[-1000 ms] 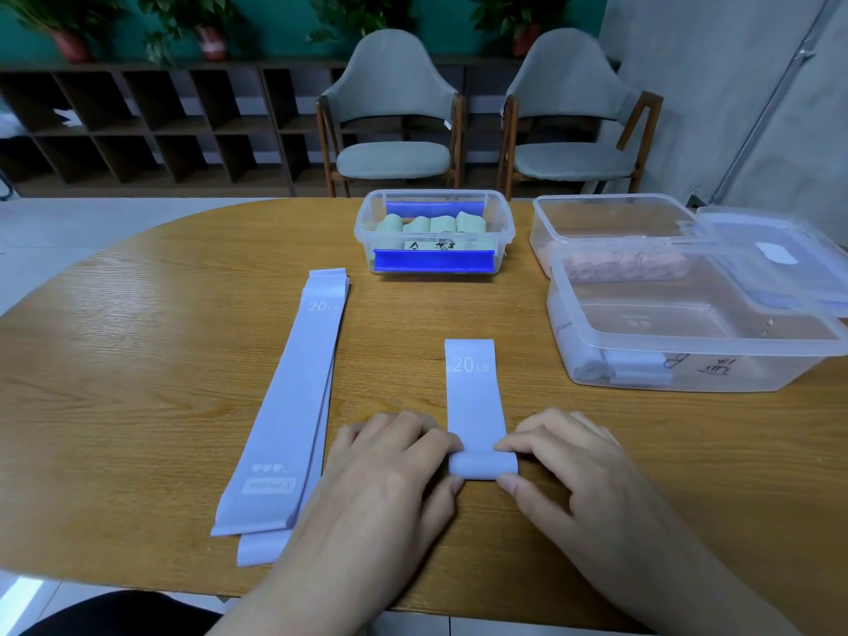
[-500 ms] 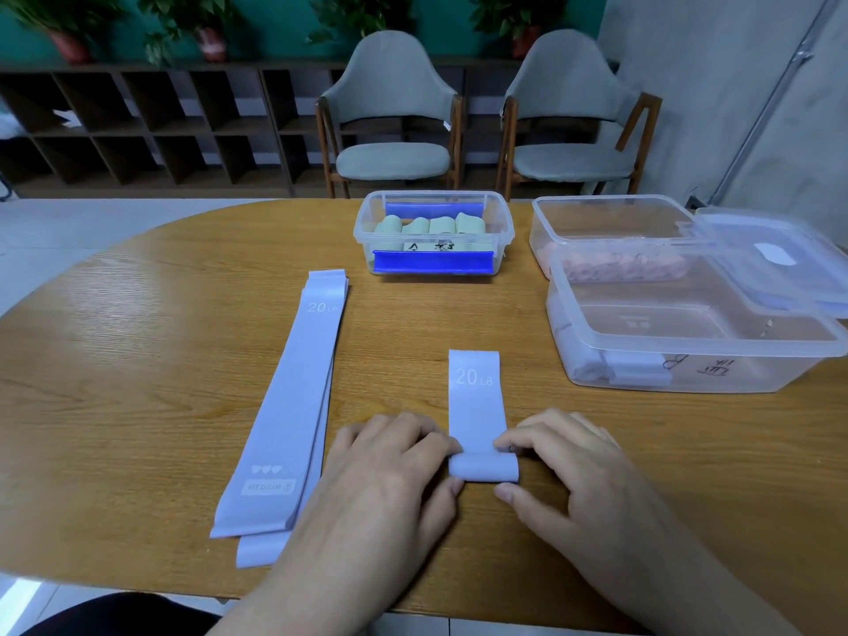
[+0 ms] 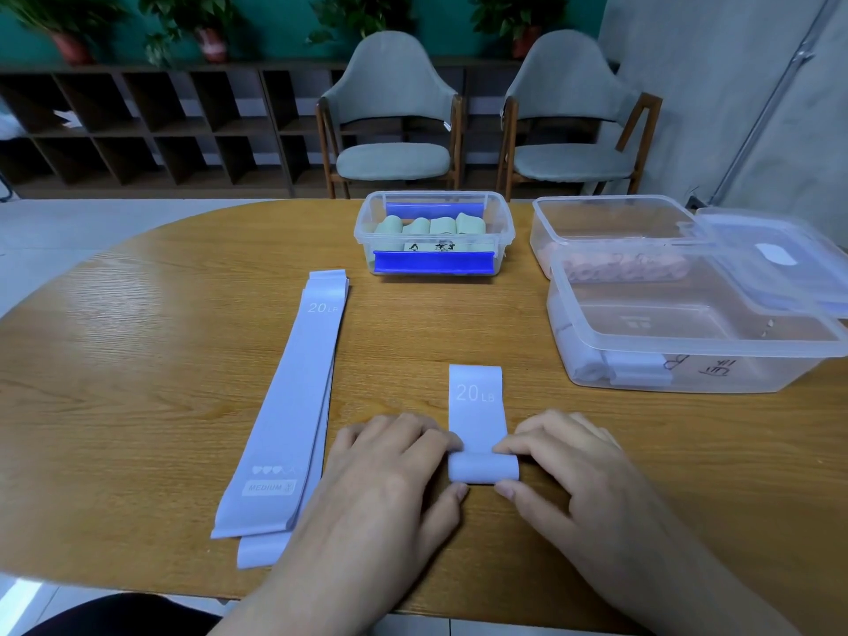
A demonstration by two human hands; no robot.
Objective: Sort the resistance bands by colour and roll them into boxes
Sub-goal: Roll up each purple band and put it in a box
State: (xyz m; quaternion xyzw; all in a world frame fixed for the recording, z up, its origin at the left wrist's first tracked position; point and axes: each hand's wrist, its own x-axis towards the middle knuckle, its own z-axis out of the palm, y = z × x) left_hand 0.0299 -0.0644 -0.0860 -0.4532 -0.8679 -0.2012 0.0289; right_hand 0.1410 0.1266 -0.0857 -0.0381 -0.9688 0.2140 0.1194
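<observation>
On the wood table (image 3: 137, 360), the clear box (image 3: 697, 355) at right holds lilac rolls, a smaller tub (image 3: 433, 234) at back holds green ones, & a stack of flat lilac bands (image 3: 284, 406) lies left of centre. The band being rolled (image 3: 477, 406) sits near the front edge w/ its roll (image 3: 482, 468) pinched at each end by left hand (image 3: 390, 475) & right hand (image 3: 583, 465), thumb & fingertips curled on it. Looks thin, soft & springy, likely to unroll if let go, so best gripped at both roll ends w/ even pressure.
</observation>
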